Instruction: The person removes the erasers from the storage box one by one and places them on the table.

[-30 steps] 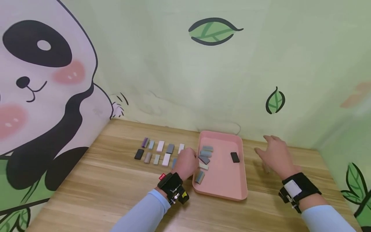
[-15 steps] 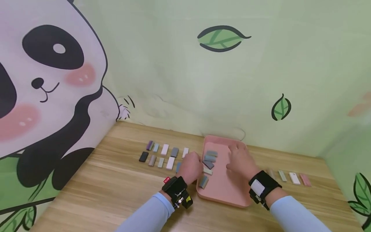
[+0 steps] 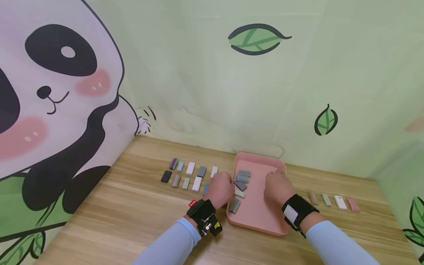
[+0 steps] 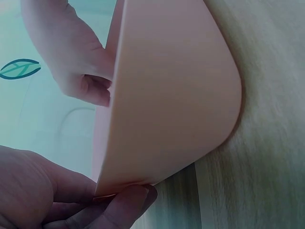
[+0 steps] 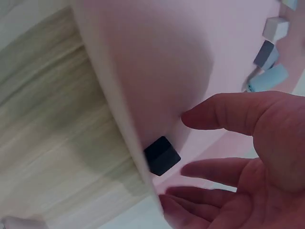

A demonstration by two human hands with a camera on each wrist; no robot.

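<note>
My left hand pinches the left rim of a shallow pink tray; the left wrist view shows thumb and fingers at the tray's corner. Inside the tray's right part is my right hand. In the right wrist view its thumb and fingers are spread apart around a small black block, which lies against the tray wall with a gap to the fingertips. The head view has that block hidden behind the hand. Along the tray's left side lie a light-blue rounded block, a dark grey block, a pale green block and a striped block.
Left of the tray, small blocks stand in two rows, among them a black one and a purple one. To the right lie a tan block, a white block and a pink block. A printed wall rises behind.
My right hand has moved left from beside the tray to over its right part, then lower into it. The left hand stays at the rim. The head view has shifted slightly.
</note>
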